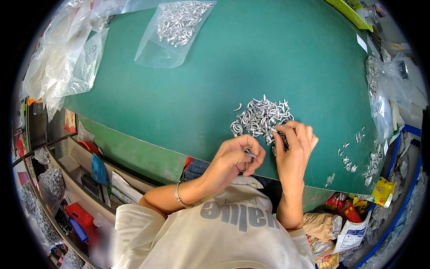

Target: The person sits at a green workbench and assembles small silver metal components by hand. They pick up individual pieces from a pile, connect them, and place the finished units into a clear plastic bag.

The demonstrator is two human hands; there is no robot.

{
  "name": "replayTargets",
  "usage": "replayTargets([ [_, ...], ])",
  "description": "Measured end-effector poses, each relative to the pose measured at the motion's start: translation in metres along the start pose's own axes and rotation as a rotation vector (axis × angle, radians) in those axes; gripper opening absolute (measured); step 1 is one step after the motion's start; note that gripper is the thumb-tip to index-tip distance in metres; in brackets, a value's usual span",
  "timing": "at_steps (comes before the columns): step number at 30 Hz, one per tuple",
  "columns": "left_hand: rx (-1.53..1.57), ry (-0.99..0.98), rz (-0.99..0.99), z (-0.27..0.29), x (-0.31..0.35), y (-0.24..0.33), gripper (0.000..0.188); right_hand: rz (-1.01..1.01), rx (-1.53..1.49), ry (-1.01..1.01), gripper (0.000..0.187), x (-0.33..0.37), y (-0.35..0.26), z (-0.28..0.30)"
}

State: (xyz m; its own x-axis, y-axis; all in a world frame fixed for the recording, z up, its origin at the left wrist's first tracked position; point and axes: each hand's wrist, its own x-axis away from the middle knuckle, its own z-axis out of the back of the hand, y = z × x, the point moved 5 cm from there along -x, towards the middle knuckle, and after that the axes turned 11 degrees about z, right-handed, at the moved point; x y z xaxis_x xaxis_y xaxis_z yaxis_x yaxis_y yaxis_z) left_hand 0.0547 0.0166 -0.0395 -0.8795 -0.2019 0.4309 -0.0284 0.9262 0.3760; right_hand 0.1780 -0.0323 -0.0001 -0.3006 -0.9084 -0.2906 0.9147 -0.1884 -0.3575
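A heap of small curved silvery metal pieces (260,115) lies on the green tabletop (215,76), close to its near edge. My left hand (235,157) is curled just in front of the heap, closed round a few of the same curved metal pieces (249,152). At the heap's near right side, my right hand (293,145) has thumb and forefinger bent together among the pieces. Whatever sits between those fingertips is too small and too covered to make out.
A clear bag of similar metal pieces (179,22) lies at the far side. Clear plastic bags (62,67) pile up at the far left. Several loose pieces (347,161) are scattered at the right, near more bags. A yellow-green tray (351,13) stands far right.
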Motion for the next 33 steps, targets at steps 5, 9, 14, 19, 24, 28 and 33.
replayTargets([
  [5,-0.137,0.209,-0.046,0.003,0.002,0.001,0.017,0.054,0.012,0.056,0.014,0.003,0.000,0.000],
  [9,-0.267,0.257,-0.195,0.007,0.000,0.001,0.019,0.020,-0.187,0.081,0.012,0.008,-0.004,0.014],
  [14,-0.338,0.236,-0.117,-0.005,0.005,0.007,0.019,0.047,-0.449,0.076,0.011,0.012,-0.013,0.027],
  [19,-0.378,0.219,-0.041,-0.009,0.011,0.011,0.016,0.057,-0.495,0.099,0.011,0.013,-0.014,0.029],
  [24,-0.351,0.167,-0.075,-0.012,0.011,0.012,0.014,0.047,-0.517,0.128,0.012,0.015,-0.014,0.029],
  [28,-0.327,0.131,-0.087,-0.010,0.010,0.008,0.013,0.037,-0.583,0.146,0.013,0.018,-0.013,0.030],
  [33,-0.265,0.148,-0.066,-0.008,0.009,0.005,0.011,-0.010,-0.719,0.174,0.013,0.020,-0.014,0.029],
])
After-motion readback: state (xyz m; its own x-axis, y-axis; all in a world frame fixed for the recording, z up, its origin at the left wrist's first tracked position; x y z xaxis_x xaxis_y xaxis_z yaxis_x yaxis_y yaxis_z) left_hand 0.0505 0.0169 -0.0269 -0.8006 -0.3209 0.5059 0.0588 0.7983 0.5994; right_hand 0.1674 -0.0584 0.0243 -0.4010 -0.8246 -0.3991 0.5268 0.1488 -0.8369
